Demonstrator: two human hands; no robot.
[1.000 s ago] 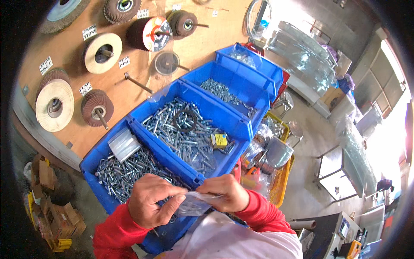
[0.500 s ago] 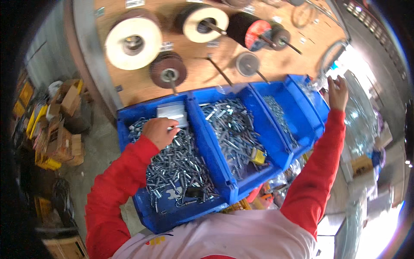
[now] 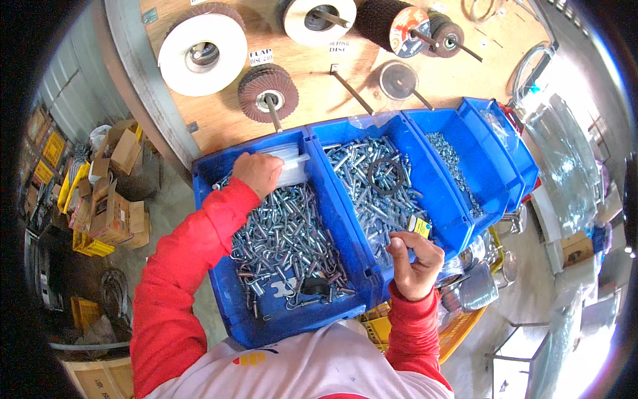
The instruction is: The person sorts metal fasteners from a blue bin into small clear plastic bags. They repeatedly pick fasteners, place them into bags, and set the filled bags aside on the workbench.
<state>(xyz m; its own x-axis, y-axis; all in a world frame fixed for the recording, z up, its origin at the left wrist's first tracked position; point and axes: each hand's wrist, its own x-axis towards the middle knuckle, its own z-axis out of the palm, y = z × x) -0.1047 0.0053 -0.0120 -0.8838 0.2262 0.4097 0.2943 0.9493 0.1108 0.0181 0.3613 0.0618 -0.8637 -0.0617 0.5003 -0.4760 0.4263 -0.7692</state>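
Note:
My left hand is closed over the left edge of some flat, clear plastic bags. They lie at the back of the leftmost blue bin, and my curled fingers hide where they grip. Loose metal bolts and hooks fill that bin below my wrist. My right hand is held over the front of the second bin, thumb and forefinger pinched together. Whatever lies between them is too small to make out. Just behind it sits a small yellow-and-black packet among metal fasteners, with a dark ring farther back.
Narrower bins to the right include one with small fasteners. Flap discs and other wheels hang on rods from a wooden board behind. Cardboard boxes stand on the floor at left; a yellow crate is below at right.
My right hand has come down and left from the far right bin to the front of the second bin. My left hand has moved slightly up onto the plastic bags.

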